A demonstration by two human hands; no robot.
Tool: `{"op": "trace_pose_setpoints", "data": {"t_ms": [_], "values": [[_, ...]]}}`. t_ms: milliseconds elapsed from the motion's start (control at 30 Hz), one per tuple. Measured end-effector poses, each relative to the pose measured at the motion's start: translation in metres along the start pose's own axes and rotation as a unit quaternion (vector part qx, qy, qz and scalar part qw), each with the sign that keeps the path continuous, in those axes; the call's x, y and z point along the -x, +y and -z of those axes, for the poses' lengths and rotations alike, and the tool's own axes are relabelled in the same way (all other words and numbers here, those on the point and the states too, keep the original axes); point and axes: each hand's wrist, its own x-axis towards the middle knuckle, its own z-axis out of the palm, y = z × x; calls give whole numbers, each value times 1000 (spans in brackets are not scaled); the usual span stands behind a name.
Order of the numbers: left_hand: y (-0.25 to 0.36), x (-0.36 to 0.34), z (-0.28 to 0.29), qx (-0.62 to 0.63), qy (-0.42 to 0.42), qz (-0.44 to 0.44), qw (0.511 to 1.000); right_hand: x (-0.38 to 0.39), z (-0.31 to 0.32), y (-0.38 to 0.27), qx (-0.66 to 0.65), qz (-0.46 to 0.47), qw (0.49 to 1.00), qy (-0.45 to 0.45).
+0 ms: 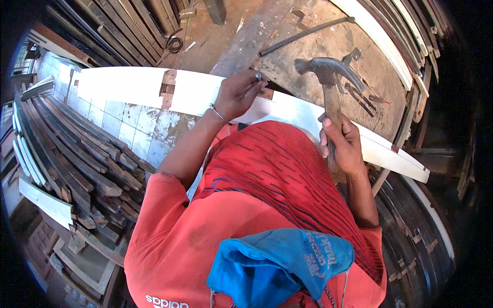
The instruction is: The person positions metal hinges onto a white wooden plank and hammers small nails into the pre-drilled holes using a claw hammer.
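Observation:
My right hand is wrapped round the wooden handle of a claw hammer, whose dark metal head is raised over the worktop. A long white-painted board lies crosswise in front of me, with bare brown notches cut along it. Over the board's middle, close beside one notch, my left hand is closed in a pinch. A small shiny round tip shows at its fingers; what it belongs to is hidden.
Beyond the board is a worn worktop bearing a dark strip, pliers and a small pointed tool. Stacked timber lengths fill the left. White and brown lengths stand at the far right. Coiled black cord lies far left.

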Motion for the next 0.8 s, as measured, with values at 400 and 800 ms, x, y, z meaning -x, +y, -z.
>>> {"op": "trace_pose_setpoints", "data": {"t_ms": [400, 800], "values": [[-14, -15, -4, 94, -180, 88, 975, 12, 4, 19, -32, -4, 999, 5], [4, -23, -2, -57, -295, -1, 954, 36, -4, -8, 153, 228, 961, 22]]}}
